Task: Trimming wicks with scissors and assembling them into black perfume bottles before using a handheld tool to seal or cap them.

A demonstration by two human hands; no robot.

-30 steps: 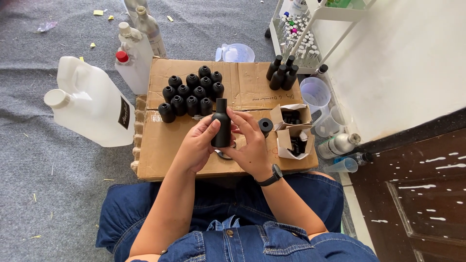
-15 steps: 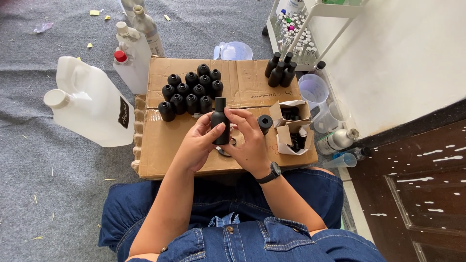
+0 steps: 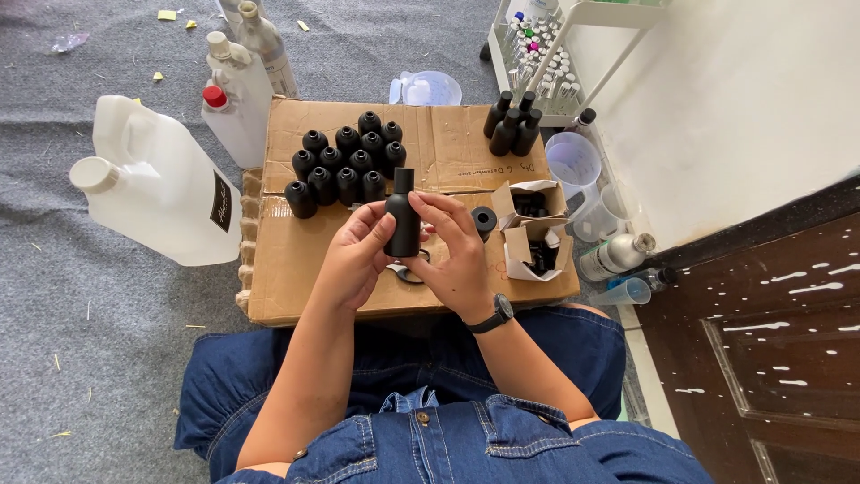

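Observation:
A small black bottle (image 3: pixel 403 215) stands upright between my two hands above a flattened cardboard sheet (image 3: pixel 296 269). My left hand (image 3: pixel 354 255) wraps its left side, and my right hand (image 3: pixel 457 255) grips its right side; a dark watch sits on that wrist. Behind the hands stands a cluster of several black bottles (image 3: pixel 345 161) on the cardboard. A black ring-shaped cap (image 3: pixel 485 220) lies just right of my right hand. A dark metal piece (image 3: pixel 408 272) lies on the cardboard under the hands.
A large white jug (image 3: pixel 161 188) lies left of the cardboard, with smaller white bottles (image 3: pixel 235 99) behind it. Two open small boxes (image 3: pixel 533 233) sit at the right. Three black bottles (image 3: pixel 512 125), clear measuring cups (image 3: pixel 573 161) and a white rack of vials (image 3: pixel 537 45) stand back right.
The bottle and both hands have stayed over the same spot on the cardboard; my fingers have shifted slightly around the bottle.

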